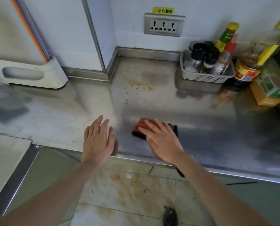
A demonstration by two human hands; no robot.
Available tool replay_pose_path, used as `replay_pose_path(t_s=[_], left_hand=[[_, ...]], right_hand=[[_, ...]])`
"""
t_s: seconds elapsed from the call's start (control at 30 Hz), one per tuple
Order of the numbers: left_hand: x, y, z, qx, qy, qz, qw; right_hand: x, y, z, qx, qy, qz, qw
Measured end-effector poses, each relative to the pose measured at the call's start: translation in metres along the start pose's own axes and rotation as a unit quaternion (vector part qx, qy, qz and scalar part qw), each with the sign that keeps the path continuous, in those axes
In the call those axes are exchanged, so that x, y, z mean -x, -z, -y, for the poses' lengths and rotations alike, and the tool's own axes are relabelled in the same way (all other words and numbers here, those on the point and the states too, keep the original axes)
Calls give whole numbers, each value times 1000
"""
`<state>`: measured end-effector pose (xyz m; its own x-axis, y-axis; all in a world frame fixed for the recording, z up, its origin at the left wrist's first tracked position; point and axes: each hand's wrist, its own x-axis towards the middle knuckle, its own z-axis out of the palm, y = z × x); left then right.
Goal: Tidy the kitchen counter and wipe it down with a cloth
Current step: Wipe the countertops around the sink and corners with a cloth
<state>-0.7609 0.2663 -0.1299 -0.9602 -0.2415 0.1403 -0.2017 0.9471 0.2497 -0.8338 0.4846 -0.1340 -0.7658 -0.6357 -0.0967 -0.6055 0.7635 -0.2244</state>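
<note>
The right hand (162,141) lies flat with fingers spread on a red and dark cloth (141,125), pressing it against the steel counter (201,121) just right of the frame's centre, close to the counter's front edge; the fingers are not curled around the cloth, only laid on top. The left hand (97,141) is open and flat, fingers together, just left of the cloth at the counter's edge, holding nothing; whether it touches the steel cannot be told. Above the hands, toward the middle of the frame, brownish stains (138,83) spot the counter near the back corner. In the upper right a grey basket (204,77) holds several small bottles, with a large oil bottle (256,57) and a yellow and green box (271,88) just beside it at the right edge. A power socket (163,25) sits on the wall at top centre, and a white stand (33,74) rests on the counter at upper left.
</note>
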Motion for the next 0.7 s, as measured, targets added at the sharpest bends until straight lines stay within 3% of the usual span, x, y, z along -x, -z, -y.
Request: replay_pose_path(t_s=[0.17,0.2,0.3,0.37,0.47,0.63,0.7], left_hand=[[-39,-6,12,20,21,3,1000],[-45,-9,14,27,33,6,999],[-60,-16,20,39,54,11,998],[-70,-21,24,34,43,9,998],[-82,-26,29,24,31,14,999],[-117,-29,20,11,7,41,999],[-132,-33,15,8,-1,73,997]], right_hand=[[-43,7,-20,-32,-177,-36,983],[-47,3,-6,-24,-144,-47,988],[-41,-11,37,-7,85,-6,996],[-43,-7,37,-20,126,25,992],[-72,2,-2,-6,64,-16,998],[-129,22,-70,-7,-182,-62,981],[-140,20,-61,0,-170,-64,983]])
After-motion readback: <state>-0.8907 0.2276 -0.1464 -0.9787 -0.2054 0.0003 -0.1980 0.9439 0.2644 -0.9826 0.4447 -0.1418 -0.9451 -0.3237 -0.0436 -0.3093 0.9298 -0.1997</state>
